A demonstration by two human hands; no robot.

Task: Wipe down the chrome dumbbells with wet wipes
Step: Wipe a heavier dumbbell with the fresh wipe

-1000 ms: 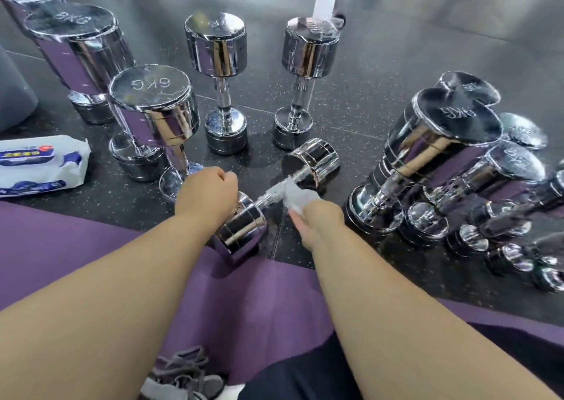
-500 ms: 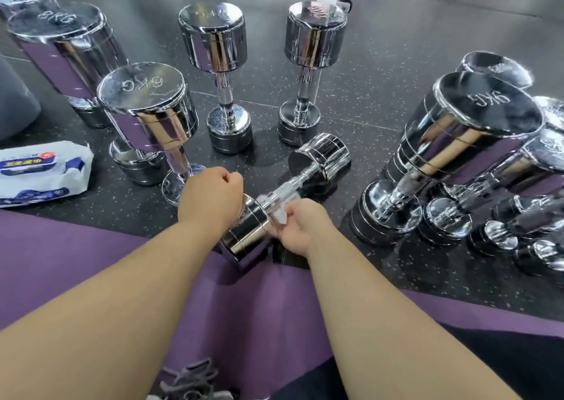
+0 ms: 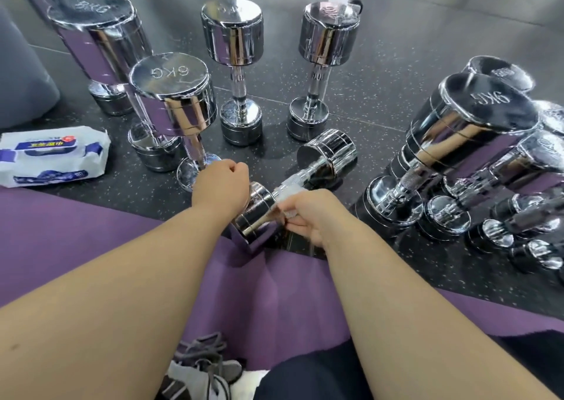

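Observation:
A small chrome dumbbell [image 3: 328,155] lies tilted on the dark floor in front of me, its near head at the edge of the purple mat. My left hand [image 3: 220,183] grips that near head from the left. My right hand [image 3: 311,213] holds a crumpled white wet wipe [image 3: 285,199] against the handle where it meets the near head. Most of the wipe is hidden in my fingers.
Several chrome dumbbells stand upright behind, among them a 6KG one [image 3: 172,94]. More dumbbells [image 3: 457,131] lean in a pile at the right. A wet wipe pack [image 3: 52,155] lies at the left. I sit on a purple mat [image 3: 76,231]; a shoe [image 3: 201,369] is below.
My right hand has slid the wipe down the handle from its middle toward the near head. My left hand has kept its grip on that head. The camera shifted slightly.

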